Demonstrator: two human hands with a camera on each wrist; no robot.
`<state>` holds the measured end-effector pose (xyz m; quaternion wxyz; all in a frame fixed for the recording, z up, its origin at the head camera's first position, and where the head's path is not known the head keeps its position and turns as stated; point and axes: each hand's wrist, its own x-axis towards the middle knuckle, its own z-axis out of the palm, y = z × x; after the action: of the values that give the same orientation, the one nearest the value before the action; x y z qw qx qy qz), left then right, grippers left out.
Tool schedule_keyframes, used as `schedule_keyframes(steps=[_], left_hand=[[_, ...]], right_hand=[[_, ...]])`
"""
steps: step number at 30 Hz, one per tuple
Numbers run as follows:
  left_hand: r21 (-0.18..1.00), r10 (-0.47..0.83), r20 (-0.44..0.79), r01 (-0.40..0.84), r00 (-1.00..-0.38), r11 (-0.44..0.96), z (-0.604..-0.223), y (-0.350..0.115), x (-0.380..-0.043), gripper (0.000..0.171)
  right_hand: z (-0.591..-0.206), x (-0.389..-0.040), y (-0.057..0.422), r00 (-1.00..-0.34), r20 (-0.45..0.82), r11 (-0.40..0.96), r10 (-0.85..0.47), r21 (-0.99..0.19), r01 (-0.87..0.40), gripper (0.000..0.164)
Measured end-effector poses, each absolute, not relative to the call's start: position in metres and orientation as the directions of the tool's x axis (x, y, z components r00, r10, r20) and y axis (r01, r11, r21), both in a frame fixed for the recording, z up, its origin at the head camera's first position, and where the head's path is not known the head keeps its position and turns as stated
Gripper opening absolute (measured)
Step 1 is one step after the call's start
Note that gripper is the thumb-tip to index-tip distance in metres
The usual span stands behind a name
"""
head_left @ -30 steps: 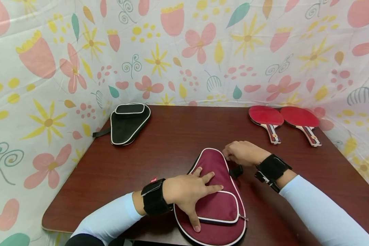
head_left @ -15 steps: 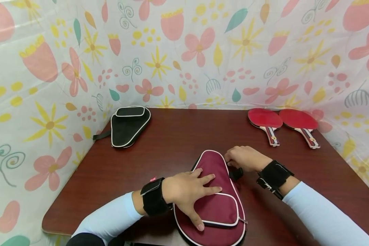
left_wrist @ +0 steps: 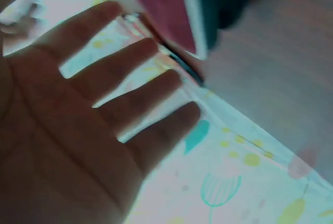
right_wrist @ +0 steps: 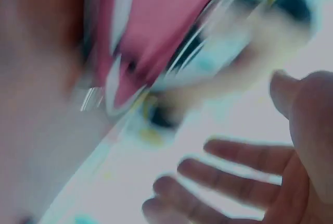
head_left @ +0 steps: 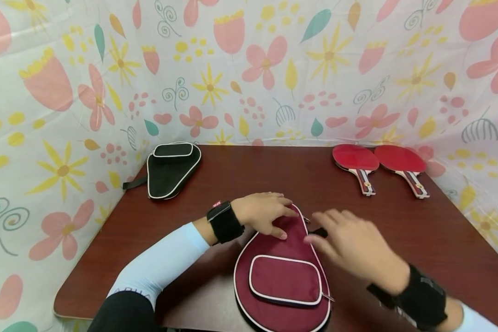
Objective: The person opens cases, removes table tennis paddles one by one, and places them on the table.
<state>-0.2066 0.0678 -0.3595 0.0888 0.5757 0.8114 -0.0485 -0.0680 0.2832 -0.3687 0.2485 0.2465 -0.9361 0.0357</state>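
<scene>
A maroon paddle case (head_left: 283,251) with white piping and a front pocket lies on the table's near side, its narrow end pointing away. My left hand (head_left: 265,212) is over that narrow end, fingers extended; the left wrist view shows the fingers (left_wrist: 125,86) straight and spread beside the case. Off the case's right edge, my right hand (head_left: 352,242) is blurred, fingers extended and holding nothing. A metal zipper pull (head_left: 306,221) shows by the narrow end, and a black strap (head_left: 318,233) sticks out from the right side.
A black paddle case (head_left: 172,173) with white piping lies at the back left, its strap (head_left: 134,183) pointing left. Two red table tennis paddles (head_left: 355,157) (head_left: 400,159) lie at the back right. A flowered cloth (head_left: 232,92) hangs behind the brown table (head_left: 216,184).
My left hand has slid from the pocket up to the case's narrow end. My right hand has let go at the case's upper right edge and moved toward me, its fingers opening.
</scene>
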Motion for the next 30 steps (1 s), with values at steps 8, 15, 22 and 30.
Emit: schedule_keyframes(steps=[8,15,22,30], left_hand=[[0.135,0.949,-0.191,0.951,-0.251,0.279,-0.367,0.08,-0.222,0.072],[0.14,0.925,-0.223,0.929,-0.308,0.343,-0.372,0.08,-0.217,0.07],[0.149,0.913,-0.239,0.917,-0.33,0.371,-0.374,0.08,-0.214,0.07],[0.108,0.87,-0.187,0.871,-0.456,0.479,-0.379,0.067,-0.218,0.068]], right_hand=[[-0.391,-0.008,0.222,-0.76,0.409,0.837,-0.505,0.016,-0.547,0.062],[-0.417,-0.002,0.204,-0.6,0.463,0.746,-0.652,0.249,-0.618,0.048],[-0.432,0.002,0.196,-0.572,0.482,0.745,-0.664,0.354,-0.566,0.06],[-0.422,0.001,0.196,-0.729,0.385,0.825,-0.566,0.27,-0.497,0.084]])
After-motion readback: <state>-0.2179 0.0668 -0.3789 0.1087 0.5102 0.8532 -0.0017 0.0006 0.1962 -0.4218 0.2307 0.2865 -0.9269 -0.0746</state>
